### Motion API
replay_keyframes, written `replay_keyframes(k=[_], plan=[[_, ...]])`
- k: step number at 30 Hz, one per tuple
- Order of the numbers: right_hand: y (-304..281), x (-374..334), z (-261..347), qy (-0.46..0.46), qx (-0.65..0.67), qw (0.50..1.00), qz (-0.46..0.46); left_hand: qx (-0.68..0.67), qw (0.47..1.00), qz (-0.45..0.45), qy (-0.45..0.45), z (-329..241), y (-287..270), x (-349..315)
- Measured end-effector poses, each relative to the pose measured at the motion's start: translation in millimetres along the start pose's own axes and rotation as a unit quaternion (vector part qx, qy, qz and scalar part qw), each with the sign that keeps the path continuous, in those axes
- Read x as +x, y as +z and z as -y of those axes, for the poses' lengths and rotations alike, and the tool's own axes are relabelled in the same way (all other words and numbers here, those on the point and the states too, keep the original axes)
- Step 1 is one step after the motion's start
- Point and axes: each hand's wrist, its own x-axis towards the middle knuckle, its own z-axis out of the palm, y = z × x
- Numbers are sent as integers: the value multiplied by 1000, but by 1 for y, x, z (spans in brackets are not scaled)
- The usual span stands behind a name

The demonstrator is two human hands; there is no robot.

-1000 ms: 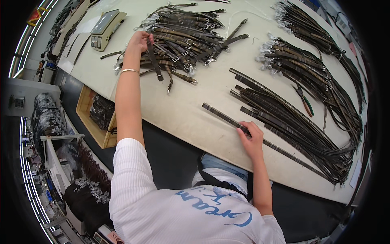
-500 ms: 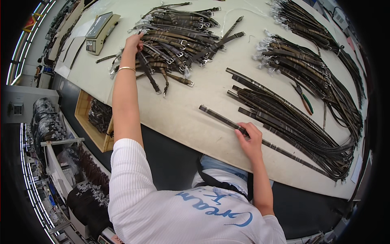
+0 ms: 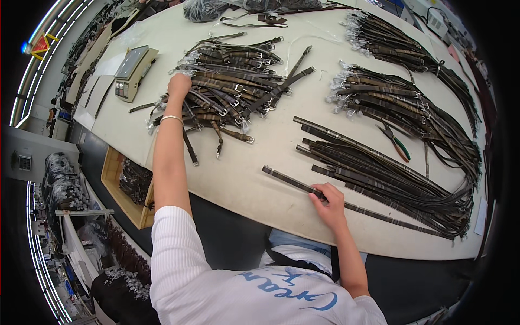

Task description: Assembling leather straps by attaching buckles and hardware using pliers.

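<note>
At the left edge of a pile of dark plaid straps with buckles (image 3: 238, 89), my left hand (image 3: 179, 85) is closed. A dark buckled strap (image 3: 188, 147) hangs out past that wrist; my fingers partly hide their hold on it. My right hand (image 3: 329, 205) pinches a long flat plaid strap (image 3: 290, 177) near the table's front edge. This strap slants from its free left end down to the right, under my hand. Just beyond it lies a bundle of long loose straps (image 3: 374, 173), their ends pointing left.
A weighing scale (image 3: 130, 73) stands left of the pile on the pale table (image 3: 238, 179). Pliers (image 3: 396, 142) lie on the right, near two bundles of buckled straps (image 3: 379, 95) with plastic-wrapped ends. A wooden crate (image 3: 127, 187) sits below the table's left edge.
The view has tilted, so the table sits lower in it. A dark buckled strap by my left hand has shifted left out of the pile. My right hand still holds its strap.
</note>
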Motion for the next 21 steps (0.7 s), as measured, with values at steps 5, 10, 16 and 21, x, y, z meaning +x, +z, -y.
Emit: replay_keyframes(k=[5,10,16,21], plan=[[2,1,1,0,13,1000,1,-10,1000,-4,-23,7,3,-4],[0,1,2,3,10,1000,3,-15,999,-2,-47,0,3,-10],[1,1,0,3,8,1000,4,10,999,13,-36,-2,1,-15],[0,1,3,2,5,1000,2,22,999,40,-7,-3,-5,-10]])
